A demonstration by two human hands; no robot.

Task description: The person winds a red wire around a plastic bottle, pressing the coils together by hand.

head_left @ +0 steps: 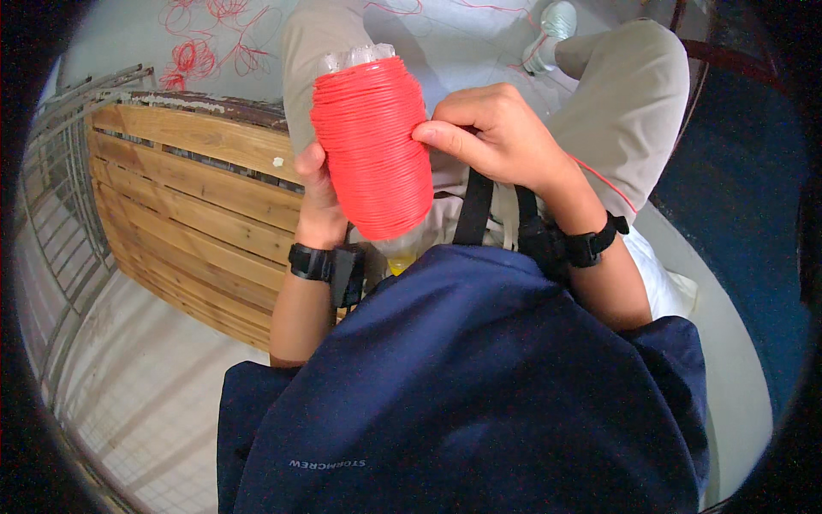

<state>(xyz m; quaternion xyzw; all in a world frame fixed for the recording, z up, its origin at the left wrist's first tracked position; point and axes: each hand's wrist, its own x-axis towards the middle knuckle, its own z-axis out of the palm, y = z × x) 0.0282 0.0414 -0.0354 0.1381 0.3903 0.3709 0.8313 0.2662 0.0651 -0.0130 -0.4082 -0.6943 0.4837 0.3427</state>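
Note:
Above my lap is a clear plastic bottle wound closely with red cord, its bare bumpy base tilted up and away from me. My left hand grips the wound bottle from the left, with the thumb on its side and the other fingers hidden behind it. At the bottle's right side, my right hand is closed, thumb and forefinger pinched against the windings on the red cord. A loose length of this cord runs out beyond my right wrist. Near my body, the bottle's lower end shows something yellow.
Tangled red cord lies on the pale floor at the far left, with more strands beyond my feet. A slatted wooden bench stands to my left, beside a metal rack. A dark blue surface is at the right.

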